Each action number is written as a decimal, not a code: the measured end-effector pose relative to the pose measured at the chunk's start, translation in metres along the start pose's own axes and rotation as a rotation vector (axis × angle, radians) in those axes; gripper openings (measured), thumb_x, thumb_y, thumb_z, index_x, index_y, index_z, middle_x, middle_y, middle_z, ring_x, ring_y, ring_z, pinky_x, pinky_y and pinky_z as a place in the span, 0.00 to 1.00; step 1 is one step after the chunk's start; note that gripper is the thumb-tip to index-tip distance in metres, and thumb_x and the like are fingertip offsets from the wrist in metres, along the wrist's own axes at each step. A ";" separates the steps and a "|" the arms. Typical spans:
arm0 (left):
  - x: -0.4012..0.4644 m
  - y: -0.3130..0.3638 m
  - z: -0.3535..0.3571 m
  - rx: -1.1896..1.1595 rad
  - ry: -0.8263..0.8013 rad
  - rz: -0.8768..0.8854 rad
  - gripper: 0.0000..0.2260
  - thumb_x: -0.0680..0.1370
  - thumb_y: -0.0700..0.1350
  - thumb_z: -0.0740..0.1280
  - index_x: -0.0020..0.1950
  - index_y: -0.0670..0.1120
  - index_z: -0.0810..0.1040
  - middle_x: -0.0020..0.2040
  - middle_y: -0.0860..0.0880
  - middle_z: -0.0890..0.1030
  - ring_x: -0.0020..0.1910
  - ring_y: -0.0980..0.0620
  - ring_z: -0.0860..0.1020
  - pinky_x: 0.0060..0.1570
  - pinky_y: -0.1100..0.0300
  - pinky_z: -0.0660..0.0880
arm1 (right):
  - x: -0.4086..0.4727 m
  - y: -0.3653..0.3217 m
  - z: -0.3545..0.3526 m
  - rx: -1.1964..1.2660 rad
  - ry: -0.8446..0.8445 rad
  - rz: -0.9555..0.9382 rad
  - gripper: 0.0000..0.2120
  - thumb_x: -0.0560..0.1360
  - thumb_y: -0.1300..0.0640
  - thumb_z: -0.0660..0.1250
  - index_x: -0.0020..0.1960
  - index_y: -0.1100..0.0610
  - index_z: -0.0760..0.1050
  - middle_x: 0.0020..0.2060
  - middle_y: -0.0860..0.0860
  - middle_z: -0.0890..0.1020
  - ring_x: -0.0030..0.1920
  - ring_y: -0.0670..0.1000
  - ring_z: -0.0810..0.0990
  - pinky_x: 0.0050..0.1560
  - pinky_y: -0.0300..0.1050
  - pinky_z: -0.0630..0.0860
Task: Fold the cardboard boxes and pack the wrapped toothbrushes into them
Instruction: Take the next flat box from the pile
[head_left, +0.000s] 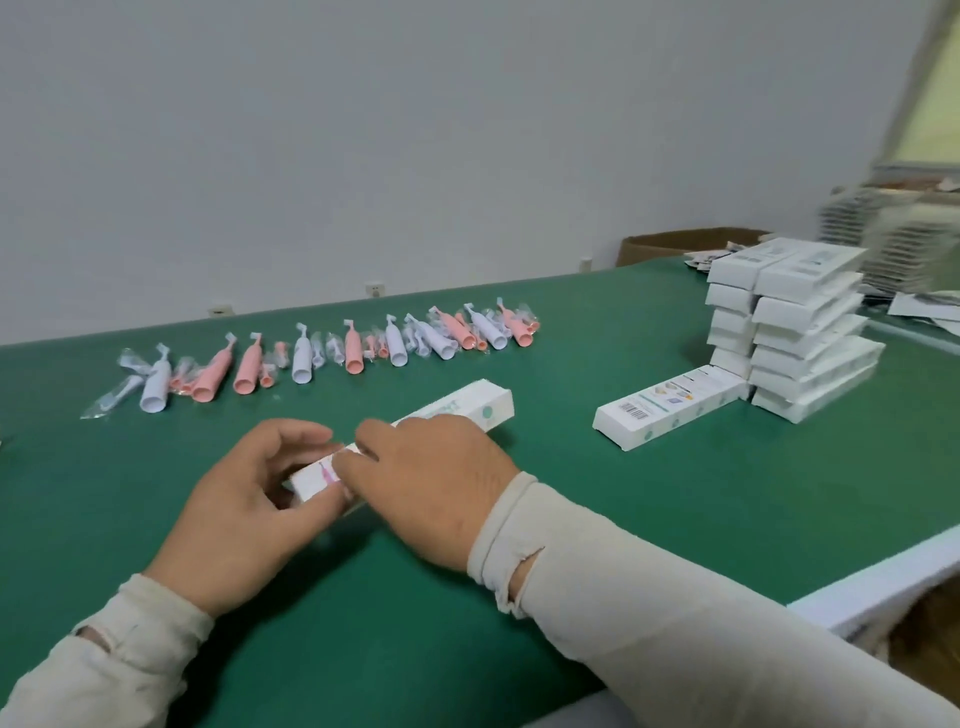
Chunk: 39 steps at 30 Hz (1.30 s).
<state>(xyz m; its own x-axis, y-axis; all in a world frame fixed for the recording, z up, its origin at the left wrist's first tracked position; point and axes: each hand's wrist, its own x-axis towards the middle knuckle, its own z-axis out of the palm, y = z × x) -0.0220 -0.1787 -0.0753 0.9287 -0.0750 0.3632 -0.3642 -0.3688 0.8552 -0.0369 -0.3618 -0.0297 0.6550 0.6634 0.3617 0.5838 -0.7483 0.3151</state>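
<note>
A long white cardboard box (457, 408) lies on the green table (571, 509), running from the middle toward my hands. My left hand (244, 499) grips its near end, thumb under and fingers over. My right hand (436, 478) lies across the box's middle, its fingers curled at the near end flap. Behind the box, several wrapped pink and white toothbrushes (322, 353) lie in a row.
A stack of closed white boxes (795, 332) stands at the right, with one box (670, 408) lying flat in front of it. A brown carton (675, 244) sits behind the table's far edge. The table's white front edge (883, 582) runs at the right.
</note>
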 end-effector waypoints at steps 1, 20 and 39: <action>-0.002 0.003 0.004 -0.087 -0.035 0.025 0.16 0.71 0.42 0.74 0.57 0.47 0.77 0.51 0.54 0.85 0.50 0.56 0.83 0.46 0.68 0.78 | -0.009 0.002 -0.006 -0.011 -0.007 0.027 0.14 0.80 0.58 0.57 0.64 0.52 0.71 0.54 0.52 0.75 0.46 0.57 0.79 0.35 0.49 0.64; -0.005 -0.005 0.009 -0.032 -0.010 -0.028 0.02 0.77 0.40 0.71 0.44 0.44 0.81 0.39 0.45 0.84 0.33 0.53 0.82 0.37 0.65 0.77 | -0.178 0.117 0.007 0.076 -0.347 0.985 0.36 0.61 0.19 0.50 0.54 0.45 0.69 0.54 0.46 0.79 0.50 0.53 0.77 0.49 0.49 0.75; -0.003 -0.011 -0.002 0.018 0.513 -0.036 0.09 0.77 0.39 0.71 0.38 0.48 0.78 0.34 0.48 0.80 0.31 0.57 0.74 0.36 0.70 0.71 | 0.006 0.012 0.023 0.564 -0.054 0.543 0.15 0.75 0.35 0.62 0.49 0.46 0.76 0.48 0.42 0.82 0.49 0.50 0.81 0.51 0.47 0.77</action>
<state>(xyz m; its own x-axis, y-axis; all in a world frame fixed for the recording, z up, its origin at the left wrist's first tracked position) -0.0211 -0.1728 -0.0855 0.7852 0.4003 0.4724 -0.3272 -0.3793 0.8655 -0.0149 -0.3663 -0.0443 0.9325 0.2158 0.2897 0.3213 -0.8621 -0.3919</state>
